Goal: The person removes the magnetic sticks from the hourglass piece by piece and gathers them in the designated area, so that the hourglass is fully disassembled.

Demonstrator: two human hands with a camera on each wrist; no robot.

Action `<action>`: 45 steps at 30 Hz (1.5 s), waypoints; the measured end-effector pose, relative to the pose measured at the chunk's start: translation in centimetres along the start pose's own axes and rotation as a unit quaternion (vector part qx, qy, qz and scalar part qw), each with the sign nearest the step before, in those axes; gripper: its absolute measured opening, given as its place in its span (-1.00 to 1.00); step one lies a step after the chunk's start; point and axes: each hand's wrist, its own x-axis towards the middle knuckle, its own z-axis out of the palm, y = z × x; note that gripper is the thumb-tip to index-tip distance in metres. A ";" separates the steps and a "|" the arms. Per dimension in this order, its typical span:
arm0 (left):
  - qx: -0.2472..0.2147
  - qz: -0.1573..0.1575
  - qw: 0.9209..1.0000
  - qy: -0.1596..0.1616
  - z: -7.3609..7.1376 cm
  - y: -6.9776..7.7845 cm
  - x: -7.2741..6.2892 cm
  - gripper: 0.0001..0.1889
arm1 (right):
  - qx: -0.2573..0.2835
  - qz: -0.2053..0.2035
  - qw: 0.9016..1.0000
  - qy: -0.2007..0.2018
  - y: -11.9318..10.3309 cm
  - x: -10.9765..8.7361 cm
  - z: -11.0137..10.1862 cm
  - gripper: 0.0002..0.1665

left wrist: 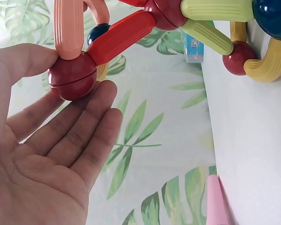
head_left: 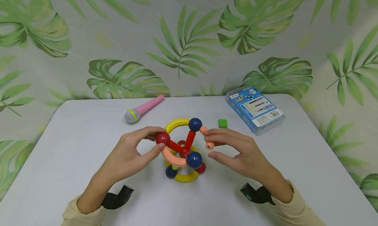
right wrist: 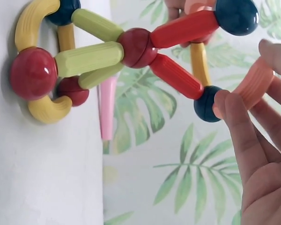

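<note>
Between both hands stands a ball-and-stick building toy of coloured balls and rods, with a red ball [left wrist: 165, 11] at its centre. My left hand [head_left: 128, 157] pinches an upper red ball [head_left: 162, 139] between thumb and fingers. A peach curved rod [head_left: 174, 159] runs from that ball to the near blue ball [head_left: 194, 159]. In my right hand [head_left: 240, 150] is another peach curved rod [right wrist: 254, 84], held by the fingers. One end of it meets the far blue ball [head_left: 195, 124]; its other end is free, close to the thumb. Fingers hide part of this joint.
A pink toy microphone [head_left: 147, 107] lies behind the toy, to the left. A small green block [head_left: 222, 123] sits behind the right hand. Farther right is a blue-labelled plastic box [head_left: 255, 108]. Leaf-patterned cloth [head_left: 189, 85] hangs behind the white table [head_left: 59, 154].
</note>
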 end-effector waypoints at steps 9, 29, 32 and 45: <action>0.000 0.004 1.000 0.000 0.0 -0.1 0.0 -0.61 | 0.137 0.091 0.986 0.002 0.7 -0.2 0.5 -0.42; -0.003 -0.007 1.000 -0.003 0.0 0.0 0.1 -0.61 | 0.104 0.058 0.992 -0.030 1.0 0.0 -0.3 -0.18; -0.004 -0.007 1.000 -0.003 -0.1 -0.1 0.1 -0.61 | 0.103 0.048 0.993 -0.040 1.0 -0.1 -0.6 -0.17; -0.005 -0.001 1.000 -0.007 -0.1 -0.1 0.1 -0.63 | 0.100 0.082 0.991 -0.032 2.4 -1.3 -1.1 -0.14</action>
